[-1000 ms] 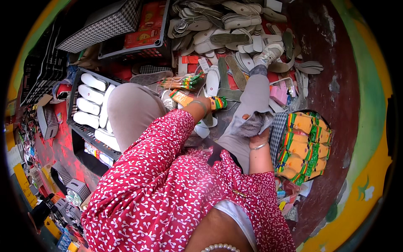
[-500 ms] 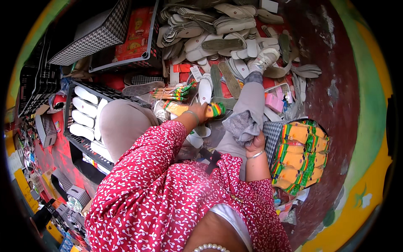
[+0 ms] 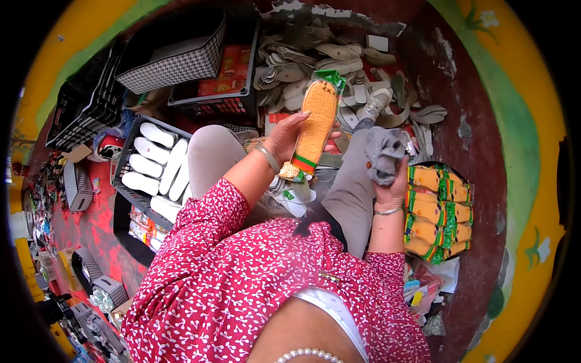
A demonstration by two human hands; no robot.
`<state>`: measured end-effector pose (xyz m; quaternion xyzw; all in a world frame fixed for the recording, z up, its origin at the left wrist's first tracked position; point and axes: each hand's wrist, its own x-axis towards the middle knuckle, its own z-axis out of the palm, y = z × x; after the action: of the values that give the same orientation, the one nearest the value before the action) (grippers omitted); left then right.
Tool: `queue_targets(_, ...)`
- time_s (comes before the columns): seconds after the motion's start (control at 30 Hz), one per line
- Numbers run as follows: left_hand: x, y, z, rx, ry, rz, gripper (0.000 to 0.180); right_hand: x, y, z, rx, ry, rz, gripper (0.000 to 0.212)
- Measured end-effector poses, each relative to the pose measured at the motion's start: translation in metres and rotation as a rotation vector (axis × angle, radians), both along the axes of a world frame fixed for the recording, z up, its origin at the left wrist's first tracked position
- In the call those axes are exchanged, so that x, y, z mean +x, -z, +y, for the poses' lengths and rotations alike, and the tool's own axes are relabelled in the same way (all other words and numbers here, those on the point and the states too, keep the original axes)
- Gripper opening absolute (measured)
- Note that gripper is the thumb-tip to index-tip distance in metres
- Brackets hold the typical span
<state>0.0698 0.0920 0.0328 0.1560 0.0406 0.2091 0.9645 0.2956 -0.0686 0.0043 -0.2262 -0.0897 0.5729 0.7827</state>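
Note:
My left hand (image 3: 285, 137) is closed on a packaged orange insole (image 3: 317, 120) with green ends, held up over the gap between my legs. The insole stands nearly upright, tilted slightly right, with my thumb on its near face. To the right, my right hand (image 3: 394, 185) grips a bunched grey cloth (image 3: 384, 158) above my leg. Past that wrist sits a checked basket holding rows of similar packaged orange insoles (image 3: 426, 209). Beneath my left hand, more packaged insoles (image 3: 292, 172) are partly hidden by my wrist.
A black crate (image 3: 123, 158) of white insoles (image 3: 147, 164) is at my left. Piles of loose grey and white soles (image 3: 290, 66) lie ahead, around a white shoe (image 3: 376, 104). A houndstooth basket (image 3: 175, 68) rests on another crate (image 3: 212, 100) at the far left.
My left hand has lifted the insole package and turned it upright. The grey cloth has moved up and right with my right hand. The view has shifted a little.

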Motion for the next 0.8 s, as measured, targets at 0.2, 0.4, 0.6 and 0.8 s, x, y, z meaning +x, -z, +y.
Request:
queue_targets(0.2,-0.024,-0.046,-0.035,0.249,-0.092,0.183,0.059,-0.043,-0.074,-0.011,0.017,0.054,-0.889,0.034)
queue_targets(0.4,-0.033,-0.064,-0.068,0.376,-0.220,0.058,0.068,-0.134,-0.092,0.004,0.096,0.352,-2.282,0.051)
queue_targets(0.6,-0.039,-0.049,-0.075,0.440,-0.116,0.173,0.059,-0.126,-0.098,0.006,0.056,0.553,-2.235,0.054)
queue_targets(0.8,-0.031,-0.082,-0.103,0.399,-0.130,0.136,0.063,-0.096,-0.095,0.019,0.080,0.552,-1.672,0.054)
